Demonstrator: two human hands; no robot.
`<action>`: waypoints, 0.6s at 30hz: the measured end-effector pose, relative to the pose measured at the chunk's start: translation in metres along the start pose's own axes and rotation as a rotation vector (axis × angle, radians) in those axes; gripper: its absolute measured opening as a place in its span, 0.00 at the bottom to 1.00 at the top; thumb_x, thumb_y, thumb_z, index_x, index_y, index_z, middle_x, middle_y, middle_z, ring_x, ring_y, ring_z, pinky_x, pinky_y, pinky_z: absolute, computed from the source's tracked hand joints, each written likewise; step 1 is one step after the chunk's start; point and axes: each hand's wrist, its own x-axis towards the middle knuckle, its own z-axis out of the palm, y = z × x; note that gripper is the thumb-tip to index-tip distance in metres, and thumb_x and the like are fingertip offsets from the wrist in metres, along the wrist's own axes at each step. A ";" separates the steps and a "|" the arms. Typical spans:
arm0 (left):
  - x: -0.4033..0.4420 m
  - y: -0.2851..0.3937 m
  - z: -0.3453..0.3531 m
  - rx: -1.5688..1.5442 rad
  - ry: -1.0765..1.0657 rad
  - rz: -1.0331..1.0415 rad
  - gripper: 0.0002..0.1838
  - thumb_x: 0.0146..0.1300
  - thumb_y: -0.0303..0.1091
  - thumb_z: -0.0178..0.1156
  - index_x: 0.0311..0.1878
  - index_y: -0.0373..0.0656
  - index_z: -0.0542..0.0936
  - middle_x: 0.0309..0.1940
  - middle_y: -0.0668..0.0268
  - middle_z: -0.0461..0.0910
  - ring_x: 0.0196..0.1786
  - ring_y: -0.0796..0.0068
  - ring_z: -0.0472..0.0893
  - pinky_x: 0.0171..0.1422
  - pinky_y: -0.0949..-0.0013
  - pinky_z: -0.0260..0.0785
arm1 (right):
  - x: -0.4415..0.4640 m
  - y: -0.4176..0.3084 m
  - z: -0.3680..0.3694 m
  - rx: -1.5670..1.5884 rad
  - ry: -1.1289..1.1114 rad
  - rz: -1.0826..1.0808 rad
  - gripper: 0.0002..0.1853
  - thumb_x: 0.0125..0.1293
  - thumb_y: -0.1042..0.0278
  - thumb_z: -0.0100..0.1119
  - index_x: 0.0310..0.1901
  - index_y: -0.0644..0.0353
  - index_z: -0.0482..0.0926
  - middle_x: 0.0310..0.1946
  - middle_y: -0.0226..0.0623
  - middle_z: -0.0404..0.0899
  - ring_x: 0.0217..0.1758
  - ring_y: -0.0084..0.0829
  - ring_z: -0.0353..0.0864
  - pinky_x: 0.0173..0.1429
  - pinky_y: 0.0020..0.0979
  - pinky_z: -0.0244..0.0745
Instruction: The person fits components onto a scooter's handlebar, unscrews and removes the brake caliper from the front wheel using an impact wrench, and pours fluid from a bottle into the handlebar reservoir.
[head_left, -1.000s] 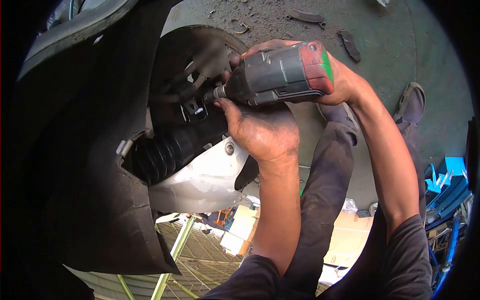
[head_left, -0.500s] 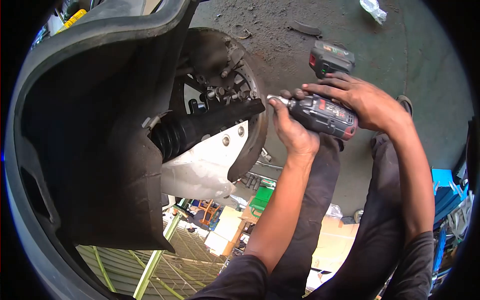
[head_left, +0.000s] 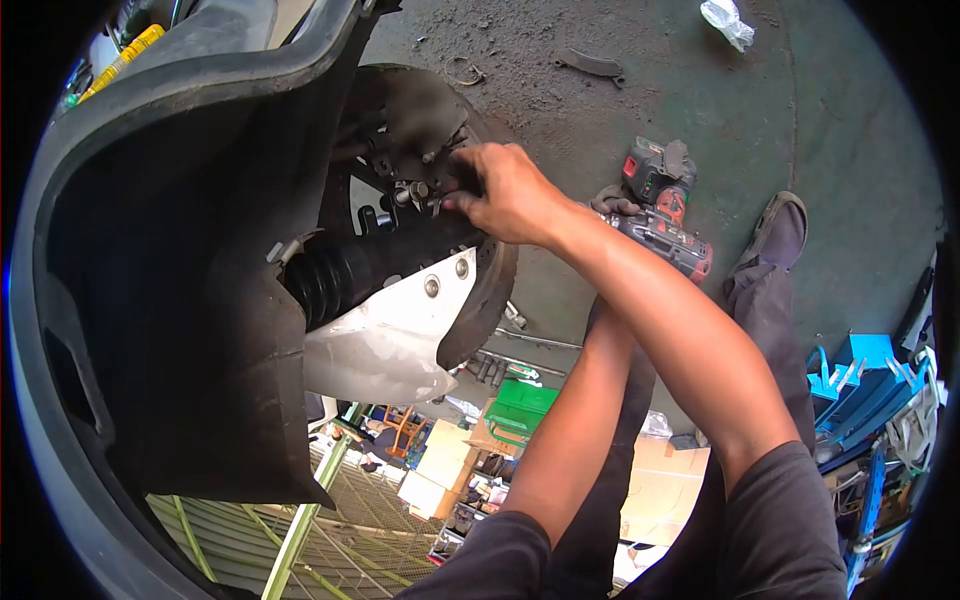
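Observation:
Crossing over my left forearm, my right hand [head_left: 505,195] reaches into the wheel area, its fingertips bent together beside a bolt [head_left: 418,190]; what they grip is hidden. My left hand [head_left: 615,202] shows only partly beyond my right forearm, its dark fingers round the nose of a black and red power tool [head_left: 665,240]. The tool hangs right of the wheel. Below my right hand lie a black tube with a ribbed boot [head_left: 345,270] and a white bracket [head_left: 400,320] with two round bolts. The brake disc and tyre [head_left: 490,310] are behind them.
A black fender liner [head_left: 190,300] fills the left side. On the floor are dirt, a curved dark piece [head_left: 590,67] and crumpled plastic [head_left: 728,24]. A green box [head_left: 522,408], cardboard [head_left: 660,490] and blue equipment [head_left: 870,385] stand farther off.
The power tool came away from the wheel area to the right. My right hand has let go of it and moved left to the bolt area, while my left hand keeps the tool.

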 end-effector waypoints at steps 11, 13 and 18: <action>0.006 0.010 -0.007 0.046 -0.032 -0.103 0.22 0.74 0.56 0.46 0.49 0.44 0.70 0.42 0.61 0.77 0.45 0.63 0.79 0.50 0.56 0.74 | 0.001 -0.026 -0.006 -0.029 0.094 -0.435 0.21 0.54 0.74 0.70 0.50 0.68 0.78 0.42 0.55 0.82 0.49 0.54 0.81 0.51 0.43 0.77; 0.007 0.014 -0.003 0.072 -0.007 -0.111 0.22 0.74 0.56 0.46 0.48 0.44 0.70 0.41 0.60 0.77 0.43 0.63 0.79 0.49 0.56 0.74 | 0.001 -0.026 -0.013 0.013 0.045 -0.437 0.19 0.54 0.73 0.69 0.46 0.70 0.77 0.40 0.57 0.80 0.47 0.57 0.79 0.47 0.43 0.76; 0.009 0.013 0.029 0.205 0.344 0.248 0.22 0.73 0.56 0.48 0.45 0.43 0.70 0.37 0.59 0.78 0.39 0.63 0.80 0.46 0.57 0.75 | -0.009 -0.025 -0.066 -0.036 0.169 -0.360 0.15 0.54 0.70 0.68 0.42 0.66 0.77 0.31 0.50 0.80 0.35 0.47 0.81 0.42 0.38 0.76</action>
